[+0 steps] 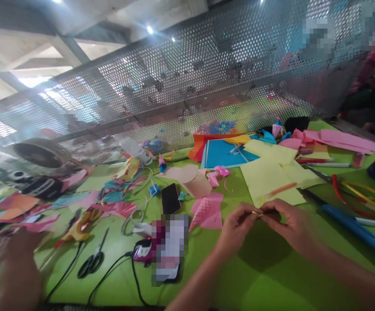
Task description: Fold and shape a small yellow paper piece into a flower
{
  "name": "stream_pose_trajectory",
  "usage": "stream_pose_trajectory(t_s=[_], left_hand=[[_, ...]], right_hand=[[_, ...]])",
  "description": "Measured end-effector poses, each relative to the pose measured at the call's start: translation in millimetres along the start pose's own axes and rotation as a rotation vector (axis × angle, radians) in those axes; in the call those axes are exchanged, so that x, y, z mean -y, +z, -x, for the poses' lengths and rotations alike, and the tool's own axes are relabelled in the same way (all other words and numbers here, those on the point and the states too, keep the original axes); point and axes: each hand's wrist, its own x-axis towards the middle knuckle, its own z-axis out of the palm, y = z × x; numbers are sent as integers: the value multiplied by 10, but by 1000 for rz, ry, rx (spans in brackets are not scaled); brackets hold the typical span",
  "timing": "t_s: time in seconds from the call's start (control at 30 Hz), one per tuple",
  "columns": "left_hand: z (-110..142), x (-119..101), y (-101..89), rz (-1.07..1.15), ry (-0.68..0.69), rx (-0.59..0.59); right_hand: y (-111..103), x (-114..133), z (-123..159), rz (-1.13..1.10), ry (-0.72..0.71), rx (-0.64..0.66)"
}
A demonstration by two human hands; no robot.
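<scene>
My left hand (237,224) and my right hand (287,222) meet just above the green table (265,276), fingertips pinched together on a tiny yellow strip of paper (257,212). Both hands are closed on it. Behind them lies a sheet of yellow paper (268,177) with an orange pencil (281,188) on it. A folded pink paper piece (208,211) rests to the left of my left hand.
Another person's hand (15,250) is at the lower left. Black scissors (93,259), a black phone (170,198), cables, a blue paper sheet (223,154), pink sheets (343,140), red and yellow hoops (362,196) and a blue tube (356,229) cover the table. A perforated metal screen (207,86) stands behind.
</scene>
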Motion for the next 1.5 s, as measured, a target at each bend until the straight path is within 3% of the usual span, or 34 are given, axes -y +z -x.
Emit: stream_pose_trajectory(t_s=[0.13, 0.3, 0.47, 0.97, 1.5], left_hand=[[1, 4, 2, -11, 1, -1], [-1, 63, 3, 100, -137, -14], [-13, 59, 13, 62, -168, -35], [-23, 31, 17, 124, -180, -23], [-30, -1, 38, 64, -173, -71]], right_hand=[[-10, 59, -21, 6, -22, -18], [-17, 72, -33, 3, -25, -36], [-27, 49, -13, 23, -25, -36], [-40, 6, -2, 74, -47, 23], [14, -51, -7, -63, 91, 28]])
